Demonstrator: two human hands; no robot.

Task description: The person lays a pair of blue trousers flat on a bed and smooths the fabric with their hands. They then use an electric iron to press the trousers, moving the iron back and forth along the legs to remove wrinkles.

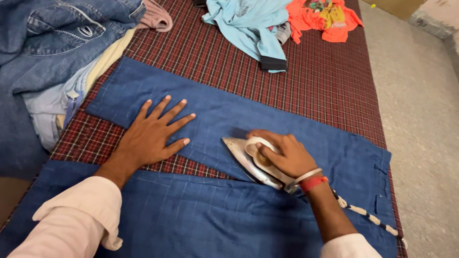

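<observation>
A pair of blue trousers (309, 138) lies spread flat across a red-checked bed cover (315, 81). My left hand (154, 132) rests palm down with fingers spread on one trouser leg, pressing the cloth. My right hand (287, 154) is closed around the white handle of a metal clothes iron (246, 157), whose pointed tip faces left on the same leg. A striped cord (369, 217) trails from the iron to the right.
A pile of blue jeans (32, 43) and pale folded clothes lies at the left. A light blue shirt (250, 19) and an orange garment (317, 12) sit at the far end. Concrete floor (447, 142) runs along the right side.
</observation>
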